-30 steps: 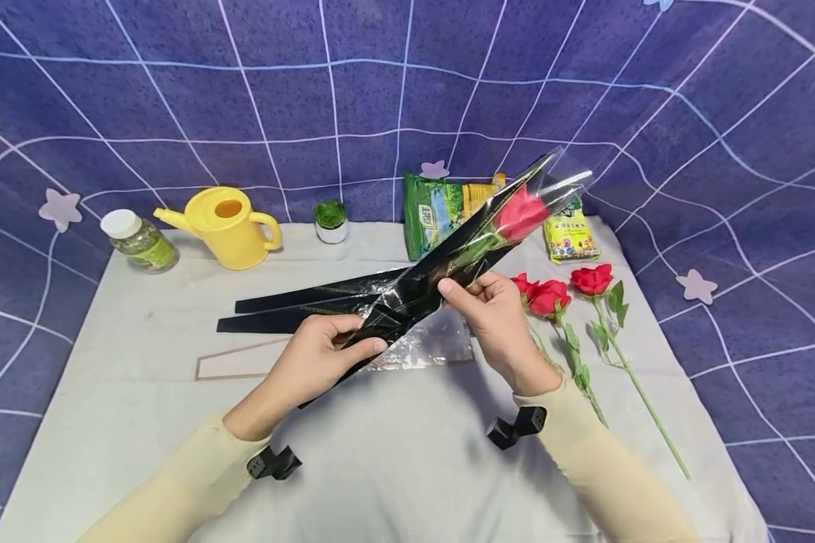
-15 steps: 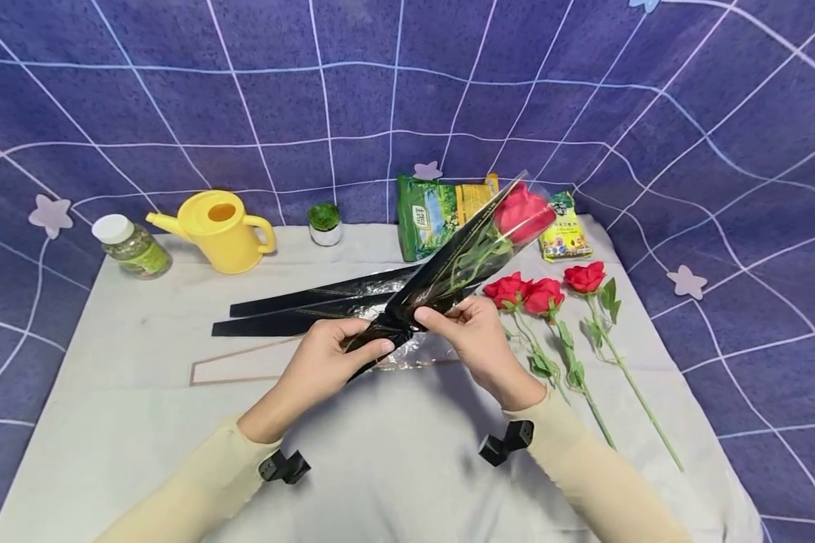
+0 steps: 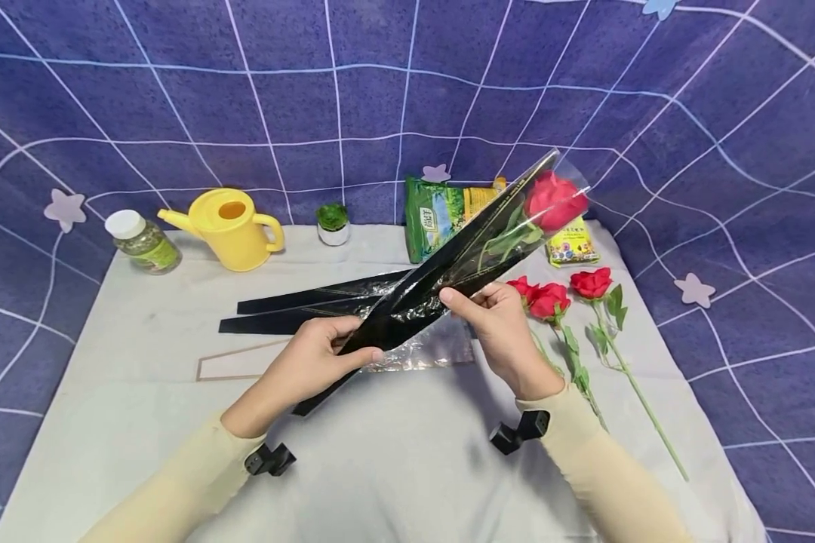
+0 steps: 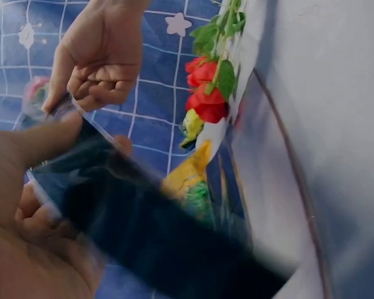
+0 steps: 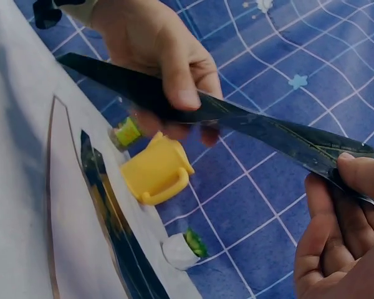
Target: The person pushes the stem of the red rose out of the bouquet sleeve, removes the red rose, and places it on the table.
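A black flower sleeve [image 3: 407,305] with a clear front is held slantwise above the table, its wide end up to the right. Inside that end is a red rose [image 3: 554,202], its bloom and green leaves showing through the film. My left hand [image 3: 315,354] pinches the narrow lower part between thumb and fingers; a black tail sticks out below it. With thumb on top, my right hand [image 3: 502,328] grips the sleeve's near edge around its middle. The right wrist view shows the sleeve's black lower part [image 5: 124,84] stretched between both hands.
More black sleeves [image 3: 272,320] and a clear sleeve with a brown border [image 3: 238,362] lie beneath. Loose roses [image 3: 591,283] lie right. Along the back stand a jar [image 3: 146,245], yellow watering can [image 3: 227,230], small potted plant [image 3: 332,224], green bag [image 3: 429,219] and yellow packet [image 3: 572,243].
The sleeve, tilted up and bunched between the hands half a second ago, is now smoother and drawn out longer. The hands have moved apart, and the rose has shifted right.
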The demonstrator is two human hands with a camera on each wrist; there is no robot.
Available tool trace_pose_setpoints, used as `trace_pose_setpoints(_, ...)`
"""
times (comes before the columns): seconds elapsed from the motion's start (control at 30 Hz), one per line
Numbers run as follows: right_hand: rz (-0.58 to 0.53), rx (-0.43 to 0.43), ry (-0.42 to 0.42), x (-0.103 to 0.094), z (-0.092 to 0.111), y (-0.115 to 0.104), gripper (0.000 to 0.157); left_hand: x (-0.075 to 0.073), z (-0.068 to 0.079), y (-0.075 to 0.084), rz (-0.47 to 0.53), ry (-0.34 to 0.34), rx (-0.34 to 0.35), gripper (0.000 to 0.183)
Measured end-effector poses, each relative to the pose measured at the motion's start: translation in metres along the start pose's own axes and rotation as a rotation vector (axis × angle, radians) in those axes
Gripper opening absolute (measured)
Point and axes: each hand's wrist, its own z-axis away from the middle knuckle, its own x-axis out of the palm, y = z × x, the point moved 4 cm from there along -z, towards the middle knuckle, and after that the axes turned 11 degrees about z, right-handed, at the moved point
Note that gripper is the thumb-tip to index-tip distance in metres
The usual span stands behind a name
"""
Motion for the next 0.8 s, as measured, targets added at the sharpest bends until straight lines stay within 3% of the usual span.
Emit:
trace_pose_setpoints(0.13,0.0,-0.016,-0.017,0.004,0.0,0.001,0.011,0.001,-0.006,0.007,0.013,-0.001,0.009,0.028)
trace_pose_setpoints(0.27,0.053,-0.04,-0.039,0.009,0.001,0.0,0.013,0.001,-0.011,0.014,-0.036,0.033,0.035,0.033)
trace_pose_setpoints(0.47,0.107,-0.088,-0.027,0.008,0.002,-0.004,0.015,0.002,-0.017,0.021,0.002,0.014,0.065,0.016)
trace_pose_setpoints(0.63,0.013,-0.139,0.051,-0.003,-0.002,-0.012,0.022,0.0,-0.018,0.023,-0.001,0.008,0.032,0.014)
trace_pose_setpoints(0.8,-0.045,-0.174,0.103,-0.011,-0.006,-0.019,0.018,-0.001,-0.017,0.023,0.012,0.0,-0.003,0.015)
